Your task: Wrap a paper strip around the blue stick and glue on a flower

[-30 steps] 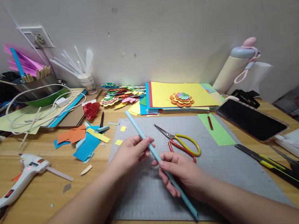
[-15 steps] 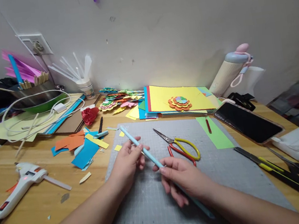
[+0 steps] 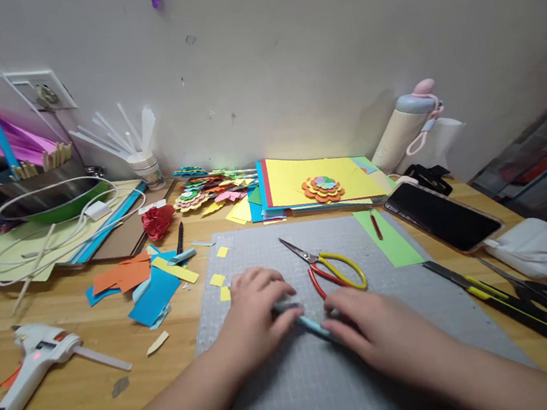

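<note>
A thin light-blue rolled paper tube (image 3: 316, 328) lies low over the grey cutting mat (image 3: 288, 391), partly covered by my fingers. My left hand (image 3: 258, 314) is closed around its left part, palm down. Farther along to the right, my right hand (image 3: 370, 327) grips it between thumb and fingers; that hand is slightly blurred. The tube's far ends are hidden under the hands. Just beyond my right hand lie scissors (image 3: 318, 259) with red and yellow handles, blades apart. Small yellow paper squares (image 3: 217, 280) rest on the mat near my left hand.
A glue gun (image 3: 36, 360) and paper scraps (image 3: 152, 298) lie at left. Stacked coloured sheets (image 3: 285, 183) bear a layered paper flower (image 3: 322, 189) at the back. At right are a phone (image 3: 444, 216), a utility knife (image 3: 514, 314), black scissors (image 3: 542, 294) and a bottle (image 3: 402, 127).
Both hands have turned palm down and lowered the tube towards the mat. Earlier it was held up at a slant with its upper end showing. The camera view has shifted slightly.
</note>
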`<state>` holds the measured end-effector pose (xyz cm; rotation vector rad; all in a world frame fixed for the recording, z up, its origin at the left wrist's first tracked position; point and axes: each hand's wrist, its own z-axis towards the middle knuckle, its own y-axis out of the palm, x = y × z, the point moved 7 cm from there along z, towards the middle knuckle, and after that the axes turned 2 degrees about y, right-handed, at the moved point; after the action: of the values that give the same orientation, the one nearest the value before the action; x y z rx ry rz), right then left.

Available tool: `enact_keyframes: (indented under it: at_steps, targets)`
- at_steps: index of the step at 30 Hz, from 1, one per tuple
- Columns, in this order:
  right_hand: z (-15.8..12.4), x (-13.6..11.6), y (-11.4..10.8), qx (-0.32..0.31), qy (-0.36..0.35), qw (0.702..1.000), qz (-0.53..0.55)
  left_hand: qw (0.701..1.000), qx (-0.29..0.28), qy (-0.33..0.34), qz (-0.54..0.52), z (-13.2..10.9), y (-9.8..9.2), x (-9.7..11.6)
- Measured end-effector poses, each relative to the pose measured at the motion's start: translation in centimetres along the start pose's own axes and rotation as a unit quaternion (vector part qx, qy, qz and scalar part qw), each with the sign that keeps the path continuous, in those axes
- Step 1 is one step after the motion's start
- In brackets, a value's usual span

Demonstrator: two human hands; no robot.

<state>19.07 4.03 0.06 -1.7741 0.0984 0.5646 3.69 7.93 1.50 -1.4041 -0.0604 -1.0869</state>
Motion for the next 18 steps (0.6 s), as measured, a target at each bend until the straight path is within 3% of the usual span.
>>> enact_keyframes:
  at_steps: [2, 4, 8, 13, 18]
  targets:
    - [0.5, 1.8, -1.4, 0.075, 0.032, 0.996, -0.044, 0.993, -0.081, 0.056, 0.061, -0.2, 1.5, 0.7]
    - [1.2, 3.5, -2.3, 0.111, 0.063, 0.988, -0.090, 0.986, -0.111, 0.087, 0.086, -0.4, 2.2, 0.9]
    - [3.0, 5.2, -2.4, 0.096, 0.050, 0.990, -0.092, 0.983, -0.112, 0.120, 0.087, -0.6, 2.1, 1.7]
    - [6.2, 5.1, -3.0, 0.113, 0.015, 0.990, -0.079, 0.977, -0.124, 0.139, 0.099, -1.1, 2.4, 3.1]
    - [10.0, 5.3, -4.8, 0.089, -0.020, 0.993, -0.070, 0.977, -0.142, 0.121, 0.105, -1.4, 2.9, 2.7]
